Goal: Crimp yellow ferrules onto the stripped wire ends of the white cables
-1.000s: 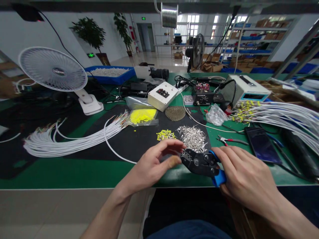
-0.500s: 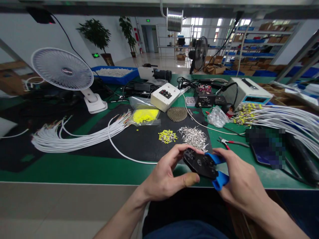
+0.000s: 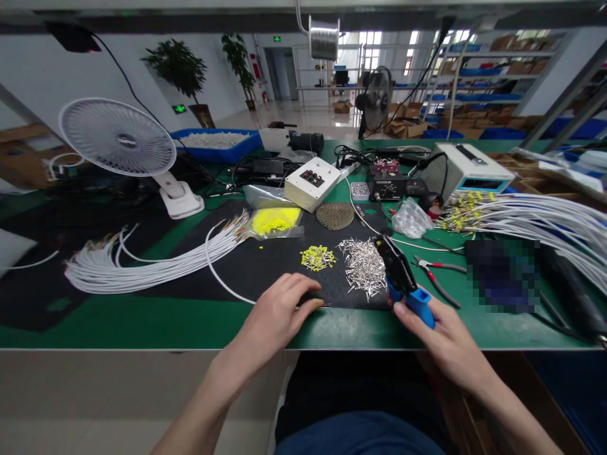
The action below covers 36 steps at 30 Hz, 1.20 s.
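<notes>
My right hand (image 3: 443,332) is closed around the blue handles of a crimping tool (image 3: 401,268), whose black head points up and away from me. Beside that head lies a heap of silver crimp terminals (image 3: 365,265). My left hand (image 3: 284,306) is low over the front of the bench, its fingers curved, with a gap between thumb and fingertips. A white cable (image 3: 230,291) runs under this hand, and its thin wire end shows just past the thumb; whether the hand touches it is hidden. Beyond the fingers is a small pile of yellow-sleeved terminals (image 3: 317,258).
A bundle of white cables (image 3: 156,265) lies left, and another with yellow ends (image 3: 535,218) right. Red-handled cutters (image 3: 436,278) rest beside the crimping tool. Behind are a bag of yellow pieces (image 3: 275,221), a switch box (image 3: 313,183) and a white fan (image 3: 118,139).
My left hand has left the crimping tool's head and moved left and down to the cable end. My right hand has swung the tool more upright, toward the silver terminals.
</notes>
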{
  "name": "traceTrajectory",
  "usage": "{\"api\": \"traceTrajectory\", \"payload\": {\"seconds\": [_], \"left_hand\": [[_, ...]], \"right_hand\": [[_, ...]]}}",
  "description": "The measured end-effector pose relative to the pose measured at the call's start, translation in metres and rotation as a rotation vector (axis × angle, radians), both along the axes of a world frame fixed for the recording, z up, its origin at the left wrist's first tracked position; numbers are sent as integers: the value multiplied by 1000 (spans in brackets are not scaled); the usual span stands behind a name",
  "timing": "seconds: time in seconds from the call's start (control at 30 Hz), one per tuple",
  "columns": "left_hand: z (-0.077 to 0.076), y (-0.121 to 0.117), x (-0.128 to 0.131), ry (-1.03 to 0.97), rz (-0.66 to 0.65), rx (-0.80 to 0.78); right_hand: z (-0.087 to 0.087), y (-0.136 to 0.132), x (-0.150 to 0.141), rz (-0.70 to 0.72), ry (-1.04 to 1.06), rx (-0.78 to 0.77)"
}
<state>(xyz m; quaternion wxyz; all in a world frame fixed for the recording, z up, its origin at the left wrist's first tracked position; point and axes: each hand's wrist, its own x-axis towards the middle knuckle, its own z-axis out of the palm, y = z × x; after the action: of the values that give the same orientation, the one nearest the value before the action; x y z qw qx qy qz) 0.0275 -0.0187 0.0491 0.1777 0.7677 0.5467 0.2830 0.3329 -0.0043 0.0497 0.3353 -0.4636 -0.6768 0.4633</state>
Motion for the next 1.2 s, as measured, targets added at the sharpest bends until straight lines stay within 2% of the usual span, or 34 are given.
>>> {"api": "traceTrajectory", "payload": {"seconds": [0.07, 0.17, 0.33, 0.5, 0.6, 0.83, 1.0, 1.2], "left_hand": [[-10, -4, -7, 160, -48, 25], [-17, -7, -4, 189, -37, 34], [-12, -12, 20, 24, 18, 55], [-9, -16, 48, -387, 14, -108], [-12, -15, 56, -486, 4, -172], [-15, -14, 59, -551, -22, -241], [-14, -12, 62, -515, -52, -159], [-15, -9, 65, -556, -6, -69]], "right_hand": [[0, 2, 1, -4, 13, -34], [4, 2, -2, 16, 47, -42], [8, -5, -17, -88, 66, -5], [7, -4, -41, -150, 144, -32], [4, 0, -51, -163, 169, -27], [-4, 2, -52, -177, 168, -28], [-5, 2, -50, -168, 179, -31], [-7, 3, -51, -197, 187, -22]]}}
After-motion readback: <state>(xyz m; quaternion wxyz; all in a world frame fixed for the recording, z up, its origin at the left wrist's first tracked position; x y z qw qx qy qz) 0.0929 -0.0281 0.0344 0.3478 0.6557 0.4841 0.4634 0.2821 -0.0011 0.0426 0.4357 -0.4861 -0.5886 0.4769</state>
